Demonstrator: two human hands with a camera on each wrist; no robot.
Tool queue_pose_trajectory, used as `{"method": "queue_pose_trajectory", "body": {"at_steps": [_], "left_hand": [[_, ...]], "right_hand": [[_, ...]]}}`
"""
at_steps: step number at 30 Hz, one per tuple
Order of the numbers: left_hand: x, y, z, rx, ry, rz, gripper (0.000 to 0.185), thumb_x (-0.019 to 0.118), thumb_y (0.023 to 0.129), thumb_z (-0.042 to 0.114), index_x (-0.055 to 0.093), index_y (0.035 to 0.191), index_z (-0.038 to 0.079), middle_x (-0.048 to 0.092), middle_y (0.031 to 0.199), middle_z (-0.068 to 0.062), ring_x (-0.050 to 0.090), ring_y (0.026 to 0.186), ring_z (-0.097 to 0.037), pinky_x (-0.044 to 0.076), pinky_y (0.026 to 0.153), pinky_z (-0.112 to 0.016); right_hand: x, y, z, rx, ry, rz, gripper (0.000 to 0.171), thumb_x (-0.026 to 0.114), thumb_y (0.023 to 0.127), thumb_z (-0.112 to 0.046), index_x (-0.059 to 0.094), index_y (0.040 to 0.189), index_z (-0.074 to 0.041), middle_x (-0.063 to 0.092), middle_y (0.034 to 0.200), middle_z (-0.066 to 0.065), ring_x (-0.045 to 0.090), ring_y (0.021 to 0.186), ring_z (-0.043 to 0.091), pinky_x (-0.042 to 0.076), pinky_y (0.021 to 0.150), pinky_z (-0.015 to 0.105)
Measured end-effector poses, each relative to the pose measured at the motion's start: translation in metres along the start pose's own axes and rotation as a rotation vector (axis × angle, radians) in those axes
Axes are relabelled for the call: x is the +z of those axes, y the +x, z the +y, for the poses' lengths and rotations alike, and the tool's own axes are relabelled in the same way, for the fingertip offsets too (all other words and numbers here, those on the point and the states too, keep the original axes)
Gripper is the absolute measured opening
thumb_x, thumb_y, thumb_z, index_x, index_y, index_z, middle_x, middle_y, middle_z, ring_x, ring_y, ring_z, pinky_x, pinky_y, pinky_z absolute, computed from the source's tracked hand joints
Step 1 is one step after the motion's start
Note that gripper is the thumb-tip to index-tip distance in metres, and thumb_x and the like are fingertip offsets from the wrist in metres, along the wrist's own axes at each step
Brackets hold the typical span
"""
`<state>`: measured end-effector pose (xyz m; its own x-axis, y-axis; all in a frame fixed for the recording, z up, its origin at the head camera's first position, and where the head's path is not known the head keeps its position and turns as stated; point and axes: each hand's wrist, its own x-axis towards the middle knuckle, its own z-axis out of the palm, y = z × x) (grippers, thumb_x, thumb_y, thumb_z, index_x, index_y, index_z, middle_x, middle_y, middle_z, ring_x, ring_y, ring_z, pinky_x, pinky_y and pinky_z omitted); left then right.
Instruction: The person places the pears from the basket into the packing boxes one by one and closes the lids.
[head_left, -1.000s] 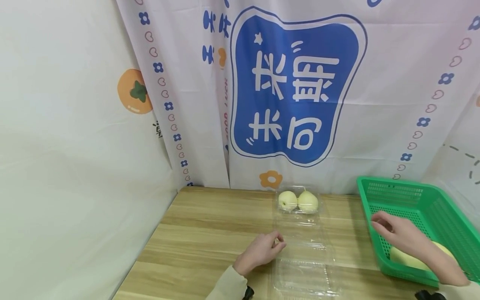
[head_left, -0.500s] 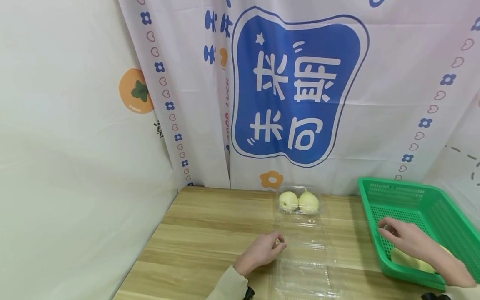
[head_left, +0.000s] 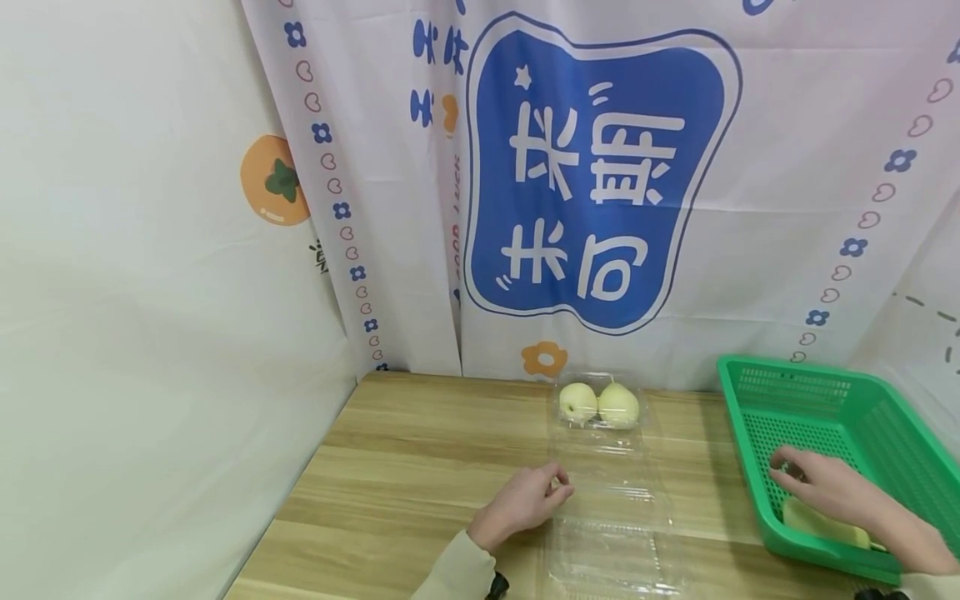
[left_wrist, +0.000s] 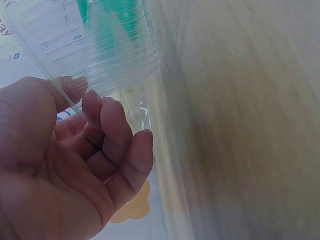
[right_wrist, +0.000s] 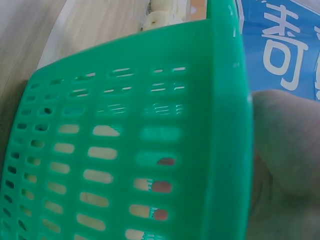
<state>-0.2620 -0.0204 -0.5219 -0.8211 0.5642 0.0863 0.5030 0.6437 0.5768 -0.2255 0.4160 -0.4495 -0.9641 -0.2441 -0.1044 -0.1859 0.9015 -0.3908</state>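
head view, wooden table [head_left: 420, 467], printed curtain [head_left: 600, 175] behind, left grip [head_left: 521, 500] pinching clear box [head_left: 611, 525], right grip [head_left: 828, 487] unclear

- The place reads as a small staged booth, not a lived-in room.
- A wooden table [head_left: 420, 467] stands boxed in by hanging cloth.
- Behind the table hangs a printed curtain [head_left: 600, 175] with a blue panel of white characters, flowers and hearts.
- Left of the table, a plain white sheet [head_left: 150, 333] with an orange fruit print closes off that side.
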Motion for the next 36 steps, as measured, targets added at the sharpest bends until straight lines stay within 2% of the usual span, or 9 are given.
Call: {"method": "queue_pose_trajectory", "body": {"at_steps": [5,12,20,30,36], "left_hand": [[0.000,0.000,0.000,-0.004,-0.006,-0.002,0.021,0.054,0.101,0.032,0.062,0.109,0.014,0.043,0.056,0.013,0.033,0.044,0.000,0.030,0.041,-0.018],[0.001,0.001,-0.001,-0.017,-0.029,-0.014,0.020,0.055,0.101,0.032,0.062,0.108,0.015,0.045,0.058,0.012,0.035,0.046,-0.001,0.032,0.043,-0.019],[0.002,0.001,-0.001,-0.002,0.004,0.005,0.019,0.055,0.101,0.031,0.063,0.107,0.015,0.046,0.060,0.013,0.037,0.048,0.000,0.033,0.044,-0.018],[0.003,0.001,0.000,-0.004,-0.032,0.016,0.019,0.055,0.101,0.031,0.063,0.107,0.015,0.039,0.054,0.013,0.032,0.042,-0.001,0.029,0.040,-0.019],[0.003,0.000,0.000,0.005,-0.022,0.030,0.021,0.056,0.100,0.031,0.063,0.108,0.013,0.039,0.053,0.014,0.031,0.042,0.000,0.028,0.039,-0.018]], "right_hand": [[0.002,0.000,0.005,-0.007,-0.015,-0.024,0.025,0.057,0.099,-0.029,0.064,0.108,-0.007,0.068,0.097,0.001,0.062,0.082,0.012,0.049,0.065,0.029],[0.003,0.002,0.010,0.001,-0.024,-0.046,0.025,0.061,0.096,-0.025,0.064,0.107,-0.003,0.068,0.097,0.003,0.062,0.085,0.020,0.051,0.067,0.036],[0.005,0.001,0.020,0.015,-0.051,-0.056,0.029,0.065,0.093,-0.025,0.063,0.107,0.001,0.068,0.100,0.010,0.063,0.087,0.028,0.053,0.069,0.044],[0.008,-0.001,0.028,0.019,-0.074,-0.050,0.028,0.067,0.092,-0.024,0.062,0.103,0.000,0.067,0.095,0.007,0.062,0.083,0.024,0.050,0.066,0.040],[0.010,-0.002,0.029,0.041,-0.053,-0.089,0.030,0.066,0.093,-0.026,0.062,0.105,0.000,0.067,0.095,0.006,0.062,0.084,0.023,0.050,0.065,0.040]]}}
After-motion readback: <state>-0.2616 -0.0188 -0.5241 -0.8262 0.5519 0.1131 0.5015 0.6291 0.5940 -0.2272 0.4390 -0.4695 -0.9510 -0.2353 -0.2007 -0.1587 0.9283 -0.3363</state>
